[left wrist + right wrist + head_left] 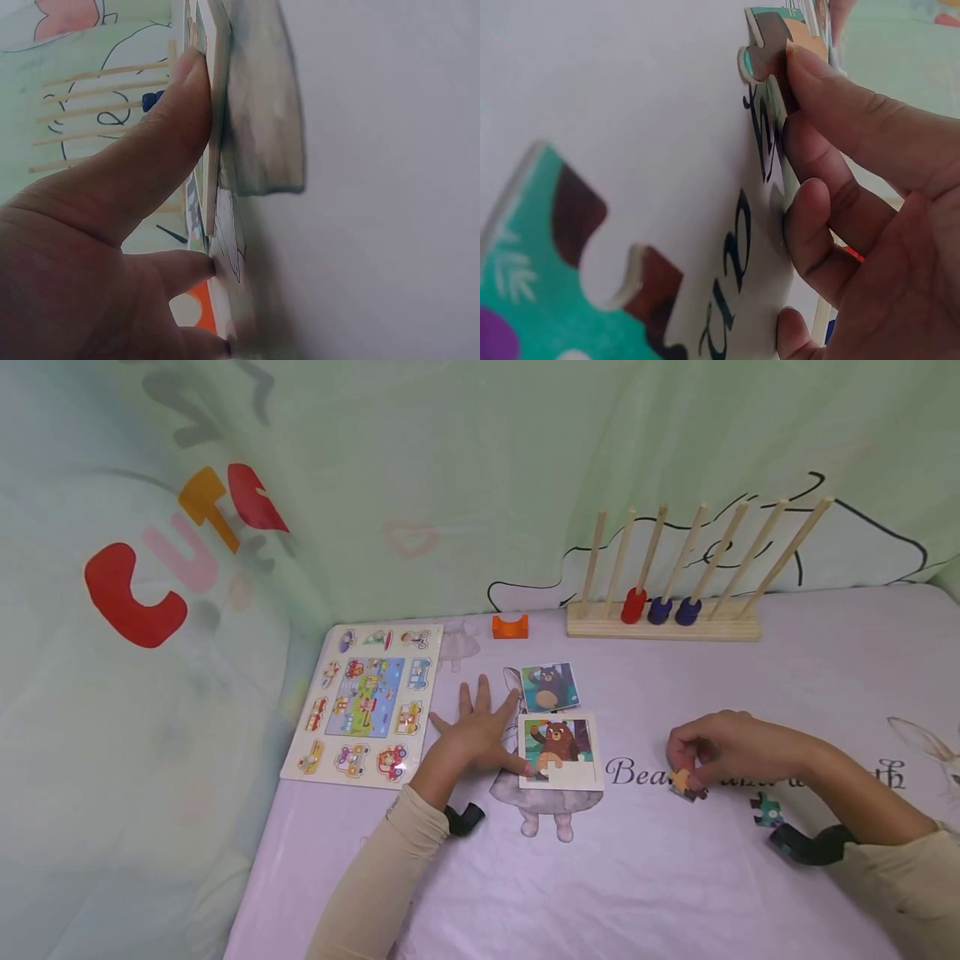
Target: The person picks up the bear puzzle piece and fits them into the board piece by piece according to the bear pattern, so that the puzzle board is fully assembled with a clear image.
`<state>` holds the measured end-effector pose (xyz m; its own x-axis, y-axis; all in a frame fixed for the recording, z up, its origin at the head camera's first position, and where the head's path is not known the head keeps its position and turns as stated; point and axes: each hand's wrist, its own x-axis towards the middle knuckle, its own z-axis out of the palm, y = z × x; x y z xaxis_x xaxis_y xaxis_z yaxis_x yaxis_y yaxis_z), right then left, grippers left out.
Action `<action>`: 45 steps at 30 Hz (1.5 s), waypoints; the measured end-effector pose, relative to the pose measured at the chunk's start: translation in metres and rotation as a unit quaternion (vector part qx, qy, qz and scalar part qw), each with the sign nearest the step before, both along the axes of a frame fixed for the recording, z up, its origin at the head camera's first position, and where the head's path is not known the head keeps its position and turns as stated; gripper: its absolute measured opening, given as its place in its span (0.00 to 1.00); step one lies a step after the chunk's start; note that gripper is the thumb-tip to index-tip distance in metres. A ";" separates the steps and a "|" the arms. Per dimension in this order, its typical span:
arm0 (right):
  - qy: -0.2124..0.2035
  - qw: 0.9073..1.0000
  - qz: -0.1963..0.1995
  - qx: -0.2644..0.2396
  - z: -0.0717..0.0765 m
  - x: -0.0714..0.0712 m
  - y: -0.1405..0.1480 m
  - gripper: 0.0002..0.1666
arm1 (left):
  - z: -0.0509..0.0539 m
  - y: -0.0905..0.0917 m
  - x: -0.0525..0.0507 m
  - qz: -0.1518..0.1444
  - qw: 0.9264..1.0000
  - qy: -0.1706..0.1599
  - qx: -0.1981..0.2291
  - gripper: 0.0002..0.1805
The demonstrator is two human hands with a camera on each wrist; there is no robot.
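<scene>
My left hand (477, 735) lies with spread fingers on the cloth, its thumb resting on the lower left corner of a bear puzzle tray (597, 752). Most of the bear picture sits in the tray; a pale gap shows at its lower right. In the left wrist view the thumb touches the tray's edge (217, 112). Over to the right, my right hand (723, 747) pinches a brown and orange jigsaw piece (769, 49) between thumb and fingers. A teal and brown jigsaw piece (768, 810) lies on the cloth nearby. Above the tray is a bear picture card (551, 687).
A vehicle puzzle board (303, 727) lies at the left. Along the back stand an orange block (510, 627) and a wooden peg rack (600, 628) with red and blue rings. Printed cloth (600, 893) covers the table, and a curtain (450, 460) hangs behind.
</scene>
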<state>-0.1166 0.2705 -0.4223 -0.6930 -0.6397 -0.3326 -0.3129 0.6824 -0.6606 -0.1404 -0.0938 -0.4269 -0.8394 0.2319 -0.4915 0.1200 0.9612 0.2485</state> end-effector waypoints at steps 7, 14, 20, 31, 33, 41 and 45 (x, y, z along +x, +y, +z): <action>-0.026 0.999 0.006 -0.043 0.001 -0.002 -0.002 0.08 | -0.001 0.000 0.000 -0.003 1.000 0.004 0.005 0.69; -0.040 0.998 -0.001 -0.055 0.006 -0.004 -0.012 0.07 | -0.001 0.000 0.000 -0.002 1.000 0.001 0.002 0.68; -0.081 0.993 -0.003 -0.080 0.011 -0.006 -0.027 0.03 | 0.000 -0.001 0.000 -0.005 1.000 -0.002 0.001 0.68; -0.049 0.993 0.034 -0.099 0.009 -0.012 -0.059 0.09 | 0.001 -0.001 0.001 -0.005 1.000 -0.003 -0.002 0.68; -0.036 0.993 0.044 -0.100 0.009 -0.013 -0.064 0.12 | 0.001 -0.001 0.001 -0.004 1.000 -0.003 0.000 0.68; -0.050 0.993 0.020 -0.102 0.011 -0.012 -0.086 0.09 | 0.001 0.000 0.001 -0.002 1.000 -0.003 -0.003 0.68; -0.050 0.993 0.018 -0.108 0.011 -0.011 -0.095 0.07 | 0.000 0.000 0.000 0.000 1.000 -0.005 -0.002 0.68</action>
